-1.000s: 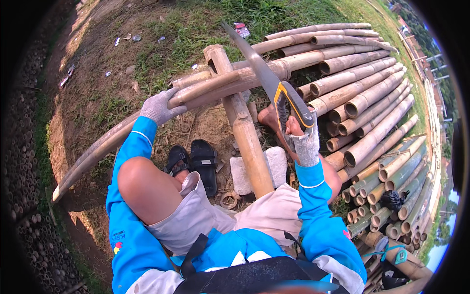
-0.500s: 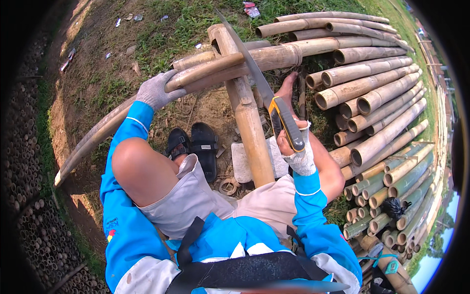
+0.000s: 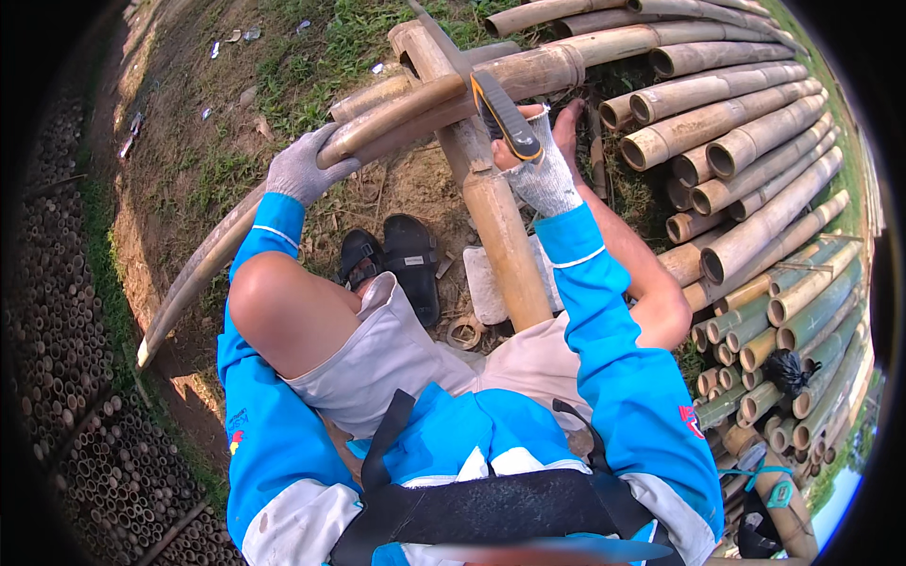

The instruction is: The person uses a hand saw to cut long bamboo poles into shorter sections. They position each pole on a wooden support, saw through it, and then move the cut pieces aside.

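My left hand (image 3: 308,168), in a grey knit glove, is closed around a long curved bamboo pole (image 3: 193,278), close to where a split half-round piece (image 3: 401,113) lies along it. My right hand (image 3: 542,177), in a white glove with bare fingertips, grips the black-and-yellow handle of a handsaw (image 3: 505,115). The saw's blade reaches away from me across the bamboo, at the end of the half-round piece. Whether the teeth are in the bamboo cannot be made out. A notched bamboo post (image 3: 505,245) runs from under the pole toward my lap.
Stacked bamboo poles (image 3: 764,156) fill the right side, with greener ones (image 3: 821,316) nearer me. Many upright cut bamboo ends (image 3: 61,377) stand at the far left. Black sandals (image 3: 409,269) and a pale block (image 3: 486,288) lie between my legs. My bare foot (image 3: 568,123) rests beside the pole.
My right hand has pushed the saw forward and left, bringing its handle up to the bamboo. My left hand keeps its grip on the pole. The whole view has shifted slightly.
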`<action>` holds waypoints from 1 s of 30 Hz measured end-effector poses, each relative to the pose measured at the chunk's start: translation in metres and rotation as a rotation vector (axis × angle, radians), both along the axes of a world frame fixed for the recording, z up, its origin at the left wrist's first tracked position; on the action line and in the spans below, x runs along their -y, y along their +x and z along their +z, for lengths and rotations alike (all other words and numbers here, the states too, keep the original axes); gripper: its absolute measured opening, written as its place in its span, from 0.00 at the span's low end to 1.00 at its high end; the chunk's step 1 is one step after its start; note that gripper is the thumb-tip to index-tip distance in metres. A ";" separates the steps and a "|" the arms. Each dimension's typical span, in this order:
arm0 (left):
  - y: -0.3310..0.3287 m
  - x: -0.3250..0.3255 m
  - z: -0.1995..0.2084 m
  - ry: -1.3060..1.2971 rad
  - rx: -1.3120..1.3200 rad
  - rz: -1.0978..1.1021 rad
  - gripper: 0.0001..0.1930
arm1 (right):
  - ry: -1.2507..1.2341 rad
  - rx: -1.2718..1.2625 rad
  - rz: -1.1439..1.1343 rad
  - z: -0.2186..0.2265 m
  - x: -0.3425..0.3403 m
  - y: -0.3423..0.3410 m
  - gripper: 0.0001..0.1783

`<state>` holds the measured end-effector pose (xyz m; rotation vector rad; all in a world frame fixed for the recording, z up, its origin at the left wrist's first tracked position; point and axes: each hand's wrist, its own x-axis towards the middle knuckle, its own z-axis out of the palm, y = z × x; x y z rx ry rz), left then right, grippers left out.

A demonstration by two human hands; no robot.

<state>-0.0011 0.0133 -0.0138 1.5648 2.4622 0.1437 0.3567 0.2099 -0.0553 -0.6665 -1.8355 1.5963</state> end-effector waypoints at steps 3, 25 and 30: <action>-0.001 0.000 -0.002 -0.020 -0.005 0.009 0.49 | 0.119 0.065 -0.025 0.006 0.050 0.066 0.25; 0.043 0.145 -0.092 -0.049 -0.010 -0.090 0.30 | 0.055 -0.140 -0.044 0.019 -0.011 -0.017 0.18; 0.032 0.169 -0.126 -0.232 0.169 -0.026 0.44 | -0.172 -0.117 -0.110 0.004 -0.018 -0.020 0.14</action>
